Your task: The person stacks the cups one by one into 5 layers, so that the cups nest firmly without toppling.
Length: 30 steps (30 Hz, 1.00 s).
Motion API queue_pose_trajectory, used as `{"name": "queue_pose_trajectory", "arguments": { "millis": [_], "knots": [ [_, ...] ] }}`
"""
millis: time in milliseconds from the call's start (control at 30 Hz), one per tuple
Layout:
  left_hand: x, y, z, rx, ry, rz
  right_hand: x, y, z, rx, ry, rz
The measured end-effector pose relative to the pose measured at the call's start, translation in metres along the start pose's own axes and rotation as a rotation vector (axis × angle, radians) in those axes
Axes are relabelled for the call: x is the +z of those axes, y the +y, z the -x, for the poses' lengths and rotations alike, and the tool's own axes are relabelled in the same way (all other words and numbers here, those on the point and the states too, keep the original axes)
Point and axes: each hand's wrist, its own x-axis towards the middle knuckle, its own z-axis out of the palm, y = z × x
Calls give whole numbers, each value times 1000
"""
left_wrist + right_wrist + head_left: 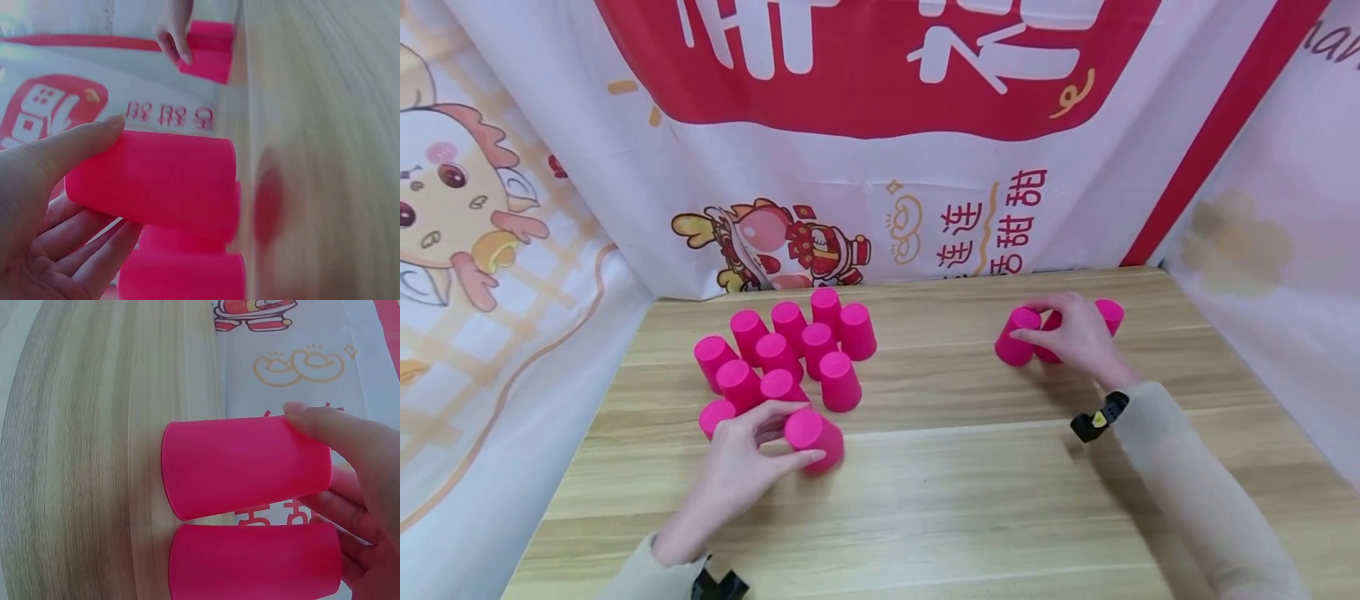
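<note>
My left hand (741, 462) pinches an upside-down pink plastic cup (822, 442) between thumb and fingers, at the near right corner of a cluster of such cups. In the left wrist view, that cup (156, 178) appears slightly above the tabletop, its reddish reflection below. Over at the far right, my right hand (1081, 337) grips another upturned pink cup (1017, 340) by its upper part. Close beside it stands a second cup (256, 562), and a further cup (1109, 315) shows partly behind the hand. Whether the right cup touches the table, I cannot tell.
Several upside-down pink cups, among them one at the cluster's right side (841, 383), stand close together on the left of the wooden table (955, 500). A printed cloth (880, 158) hangs along the back edge, with more cloth at both sides.
</note>
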Motion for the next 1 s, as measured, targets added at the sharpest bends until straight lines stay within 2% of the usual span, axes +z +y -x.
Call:
{"name": "queue_pose_trajectory", "arguments": {
  "millis": [167, 367, 433, 600, 733, 867, 1000],
  "knots": [
    [20, 25, -21, 100, -28, 9, -3, 3, 1, -30, 0, 10],
    [49, 47, -59, 203, -51, -27, -4, 3, 1, -15, -15, 14],
    [58, 52, -73, 201, -62, 7, -4, 4, 0, -15, -17, 14],
    [81, 62, -108, 160, -80, 148, -2, 5, -1, -22, -21, 9],
    [101, 68, -134, 124, -84, 222, -2, 6, 0, -22, -24, 12],
    [123, 70, -155, 98, -89, 237, -3, 5, -1, -4, -30, 9],
    [146, 71, -174, 107, -93, 194, -4, 4, -2, 12, -43, 4]
  ]
}}
